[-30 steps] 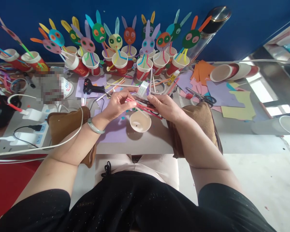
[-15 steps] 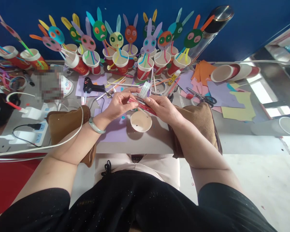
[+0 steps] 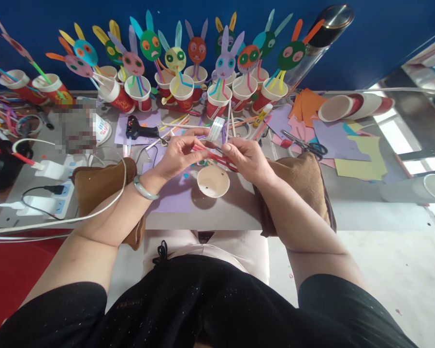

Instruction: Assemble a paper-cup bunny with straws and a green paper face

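Red strips (image 3: pixel 217 157) stretch between my two hands above the table. My left hand (image 3: pixel 183 154), with a bangle on its wrist, pinches their left end between thumb and fingers. At the right end, my right hand (image 3: pixel 244 157) has its thumb and fingers closed round them. A small clear packet with a white label (image 3: pixel 216 129) shows just beyond the strips; whether a hand touches it, I cannot tell. Just below the hands stands a paper cup (image 3: pixel 213 181), its open mouth facing up, with small dark spots inside.
Red cups with paper rabbit heads (image 3: pixel 224 65) line the back. A black glue gun (image 3: pixel 141 129) lies left, scissors (image 3: pixel 308 145) and coloured paper (image 3: pixel 362 157) right. Brown cushions (image 3: pixel 99 186) lie under both forearms. A power strip (image 3: pixel 63 198) and white cables are at the left.
My right hand has opened a slightly wider gap from my left, and more of the red strips shows between them. The whole view has shifted slightly.
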Tool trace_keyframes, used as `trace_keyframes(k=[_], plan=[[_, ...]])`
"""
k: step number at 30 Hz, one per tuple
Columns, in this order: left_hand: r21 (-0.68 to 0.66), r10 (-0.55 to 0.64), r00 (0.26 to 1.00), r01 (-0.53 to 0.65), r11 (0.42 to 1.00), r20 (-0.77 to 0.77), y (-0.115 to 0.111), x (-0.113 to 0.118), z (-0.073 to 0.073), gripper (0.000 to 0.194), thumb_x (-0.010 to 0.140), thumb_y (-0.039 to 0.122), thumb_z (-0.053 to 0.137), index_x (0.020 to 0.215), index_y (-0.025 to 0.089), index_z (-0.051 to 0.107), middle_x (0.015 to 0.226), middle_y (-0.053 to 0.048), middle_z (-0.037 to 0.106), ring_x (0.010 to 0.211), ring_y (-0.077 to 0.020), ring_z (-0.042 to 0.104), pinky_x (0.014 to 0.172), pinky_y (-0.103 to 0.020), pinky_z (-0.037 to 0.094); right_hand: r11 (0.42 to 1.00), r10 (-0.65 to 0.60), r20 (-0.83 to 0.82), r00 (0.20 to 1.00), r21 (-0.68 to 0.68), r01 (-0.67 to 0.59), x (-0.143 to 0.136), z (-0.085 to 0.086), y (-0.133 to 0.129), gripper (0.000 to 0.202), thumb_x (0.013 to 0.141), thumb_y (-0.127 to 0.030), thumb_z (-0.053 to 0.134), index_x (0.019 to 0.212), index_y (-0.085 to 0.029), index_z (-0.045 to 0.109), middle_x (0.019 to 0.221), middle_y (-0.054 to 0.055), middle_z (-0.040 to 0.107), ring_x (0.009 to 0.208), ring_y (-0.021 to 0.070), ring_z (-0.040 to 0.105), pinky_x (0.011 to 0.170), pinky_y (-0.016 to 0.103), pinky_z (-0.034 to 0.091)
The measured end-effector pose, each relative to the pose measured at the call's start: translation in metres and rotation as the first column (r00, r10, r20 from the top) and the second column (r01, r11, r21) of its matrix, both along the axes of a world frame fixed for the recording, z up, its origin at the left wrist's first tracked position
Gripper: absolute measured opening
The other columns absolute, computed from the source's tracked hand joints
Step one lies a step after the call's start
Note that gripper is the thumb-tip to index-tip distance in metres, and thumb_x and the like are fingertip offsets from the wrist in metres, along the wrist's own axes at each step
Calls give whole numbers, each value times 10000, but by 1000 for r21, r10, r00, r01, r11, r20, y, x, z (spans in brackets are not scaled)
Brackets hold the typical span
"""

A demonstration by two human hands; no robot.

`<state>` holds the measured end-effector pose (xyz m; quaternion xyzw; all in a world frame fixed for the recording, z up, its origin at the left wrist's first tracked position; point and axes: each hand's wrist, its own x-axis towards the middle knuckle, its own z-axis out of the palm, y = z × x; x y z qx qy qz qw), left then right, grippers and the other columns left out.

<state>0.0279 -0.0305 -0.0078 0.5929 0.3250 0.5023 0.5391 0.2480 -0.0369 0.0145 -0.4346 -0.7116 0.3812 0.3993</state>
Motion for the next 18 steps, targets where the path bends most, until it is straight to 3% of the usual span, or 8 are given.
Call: trace_keyframes(k=[4,8,12,18], plan=[[-11,7,999,-6,1000,44,1,1,0,447,692,556,992,732,174,763,1286,-94,722,1014,-257,804,980,-450,636,960,-123,-19,992,250,124,5,1,-5,682,689,-889,811,751,-241,611,687,-15,533,670,149,480,625,315,435],[-1,-4,1000,4,1000,23,0,1,1,477,649,584,1011,771,178,793,1227,-100,737,1044,-258,791,1063,-488,604,888,-56,89,994,459,9,5,-1,-12,473,808,-728,844,944,-282,764,976,68,727,892,228,679,805,396,579],[32,7,1000,-7,999,-5,-1,1,3,487,625,596,1018,774,184,806,1221,-113,747,1144,-285,764,1125,-503,571,864,-41,202,978,499,-67,3,-8,-12,282,941,-556,767,1055,-301,806,1110,83,781,995,237,748,877,380,612],[38,14,1000,-14,999,3,0,2,1,491,613,584,1028,790,178,816,1262,-144,736,1224,-320,740,1140,-510,566,860,-64,225,972,507,-60,4,-16,-9,228,956,-450,729,1083,-277,804,1084,86,808,964,230,772,850,351,619]])
